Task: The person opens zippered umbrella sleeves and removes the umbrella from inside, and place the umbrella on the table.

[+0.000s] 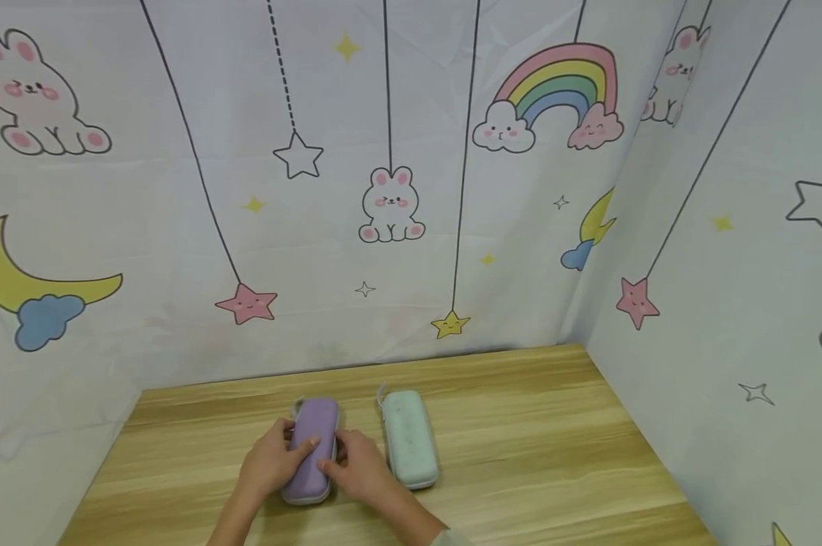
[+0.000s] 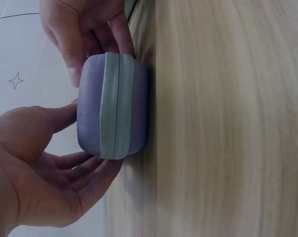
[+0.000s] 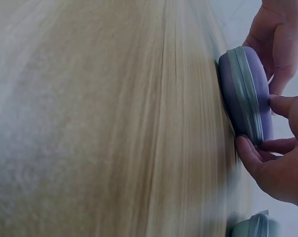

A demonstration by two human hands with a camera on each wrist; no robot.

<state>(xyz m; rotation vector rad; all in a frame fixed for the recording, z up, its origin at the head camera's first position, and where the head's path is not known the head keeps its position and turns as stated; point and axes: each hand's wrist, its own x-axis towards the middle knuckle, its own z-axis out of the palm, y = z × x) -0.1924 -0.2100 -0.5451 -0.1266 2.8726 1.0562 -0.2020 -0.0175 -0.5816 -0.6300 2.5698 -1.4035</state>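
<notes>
Head: purple case point(image 1: 318, 422) toward back edge of tabletop point(image 1: 541, 440), nearer left edge than right. Left hand point(image 1: 269, 459), right hand point(image 1: 365, 464): fingers gripping its sides. Mint case point(image 1: 411, 440) beside; right knuckles could nudge it.

Left wrist: zip seam point(image 2: 117, 106) closed this end, contents hidden.

Right wrist: fingertip hold might slip.

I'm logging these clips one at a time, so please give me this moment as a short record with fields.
Left hand: the left hand holds the purple case from its left side, thumb on top
Right hand: the right hand holds the same case from its right side, thumb on top
Held item: purple case, pale zip band, looks closed
Other item: mint case, right of the purple one, apart from it
Surface: wood-grain tabletop
Background: white backdrop printed with bunnies, stars, moons, rainbow
</notes>
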